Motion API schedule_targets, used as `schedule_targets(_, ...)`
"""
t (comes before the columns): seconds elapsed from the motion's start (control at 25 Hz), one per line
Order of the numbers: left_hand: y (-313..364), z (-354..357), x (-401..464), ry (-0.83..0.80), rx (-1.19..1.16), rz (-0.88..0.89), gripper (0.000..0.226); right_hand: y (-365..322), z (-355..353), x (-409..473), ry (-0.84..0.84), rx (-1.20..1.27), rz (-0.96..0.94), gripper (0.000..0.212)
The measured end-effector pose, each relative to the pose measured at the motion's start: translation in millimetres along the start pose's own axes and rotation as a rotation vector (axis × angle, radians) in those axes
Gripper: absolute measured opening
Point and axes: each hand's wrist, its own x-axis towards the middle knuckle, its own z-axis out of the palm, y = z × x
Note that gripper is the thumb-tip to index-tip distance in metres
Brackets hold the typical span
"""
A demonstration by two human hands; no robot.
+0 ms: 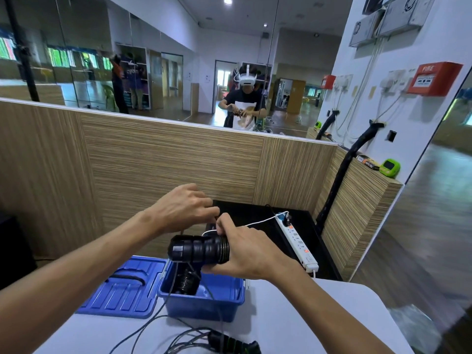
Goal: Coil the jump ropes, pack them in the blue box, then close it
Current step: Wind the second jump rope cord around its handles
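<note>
1 white bench (293, 315) w/ 1 open blue plastic box (204, 302), lid (122, 287) flat beside it. 3 black ribbed jump-rope handle bundles: 1 in box (187, 279), 1 at near edge (229, 343), 1 (199, 249) held above box in right hand (245, 251) grip. Left hand (184, 208) grip pinches cord.

Bright ceiling light, edges warped, right blurred

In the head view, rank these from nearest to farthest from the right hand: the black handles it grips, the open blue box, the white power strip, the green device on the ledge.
From the right hand:
1. Black handles, in its grasp.
2. Blue box, just below.
3. White power strip, to its right; too close to call against the box.
4. Green device, far right on the ledge.
</note>
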Motion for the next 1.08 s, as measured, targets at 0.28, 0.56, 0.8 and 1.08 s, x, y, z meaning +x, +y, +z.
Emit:
schedule_targets(0.28, 31, -26, 11, -0.069, 0.001, -0.099, 0.022, 3, 21, 9, 0.122, 0.03, 0.21, 0.056)
schedule_targets(0.56, 66, -39, 21, -0.138, -0.119, -0.601, 0.016, 15, 21, 21, 0.237, -0.079, 0.22, 0.042)
schedule_targets(0.8, 96, -59, 20, -0.033, -1.423, -1.216, 0.025, 23, 16, 24, 0.314, -0.072, 0.226, 0.05)
schedule_targets(1.08, 86, -50, 3, -0.304, -1.854, -1.194, 0.044, 22, 22, 22, 0.256, -0.104, 0.201, 0.053)
